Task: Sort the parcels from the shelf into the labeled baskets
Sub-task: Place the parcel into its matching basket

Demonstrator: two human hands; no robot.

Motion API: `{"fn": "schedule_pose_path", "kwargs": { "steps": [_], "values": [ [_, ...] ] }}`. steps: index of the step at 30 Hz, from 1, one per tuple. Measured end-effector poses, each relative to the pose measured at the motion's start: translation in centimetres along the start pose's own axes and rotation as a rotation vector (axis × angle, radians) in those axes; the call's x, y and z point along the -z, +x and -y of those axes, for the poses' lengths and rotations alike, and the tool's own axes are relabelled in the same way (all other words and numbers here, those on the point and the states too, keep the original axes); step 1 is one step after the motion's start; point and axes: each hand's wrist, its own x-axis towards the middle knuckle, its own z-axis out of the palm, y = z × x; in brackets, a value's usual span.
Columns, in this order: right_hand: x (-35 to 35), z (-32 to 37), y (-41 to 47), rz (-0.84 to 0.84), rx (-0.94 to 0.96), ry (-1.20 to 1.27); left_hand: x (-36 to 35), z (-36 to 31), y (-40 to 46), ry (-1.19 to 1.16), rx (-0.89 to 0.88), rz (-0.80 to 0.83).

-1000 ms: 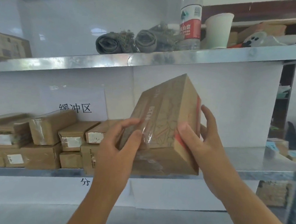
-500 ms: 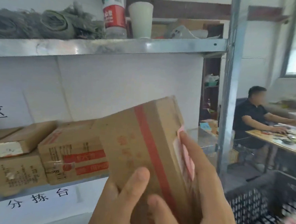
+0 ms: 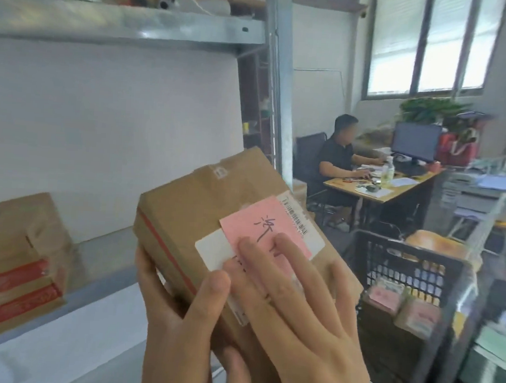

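1. A metal shelf point(image 3: 114, 260) carries taped cardboard parcels point(image 3: 16, 265) at its left end; an upper shelf point(image 3: 123, 23) runs overhead.
2. To the right, a black basket point(image 3: 404, 259) holds pink-labeled packets. Behind it, a person sits at a bench point(image 3: 379, 190) with a monitor point(image 3: 415, 140), under windows.
3. The left hand point(image 3: 176, 314) grips the parcel point(image 3: 214, 218) from below, thumb curled over its front edge.
4. The right hand point(image 3: 291, 312) lies flat, fingers straight, on the parcel's pink label point(image 3: 261, 224), held in front of the shelf.

Brown cardboard parcel point(image 3: 215, 201) with a red stripe, white label point(image 3: 212, 249), pink handwritten note point(image 3: 261, 224); black lattice basket point(image 3: 404, 268).
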Motion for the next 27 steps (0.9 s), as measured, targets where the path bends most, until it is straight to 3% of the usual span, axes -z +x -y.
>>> {"fn": "schedule_pose_path", "kwargs": {
  "steps": [7,11,13,16,27],
  "values": [
    [3.8,-6.8,-1.0,0.068,-0.105,-0.033,-4.0,3.2,1.6,-0.032,0.091,0.073],
    [7.1,-11.6,-0.4,0.105,-0.096,0.017,-8.3,4.2,1.8,0.064,0.085,0.162],
    [8.2,-13.6,-0.4,0.058,-0.091,0.047,-10.6,4.9,2.2,0.075,0.087,0.175],
    [9.1,-16.4,-0.8,-0.013,-0.256,0.090,-13.3,6.6,3.0,0.095,0.083,0.223],
    [7.6,-22.2,-2.9,0.435,-0.718,-0.116,-20.5,14.7,4.3,0.260,0.126,0.329]
  ]
}}
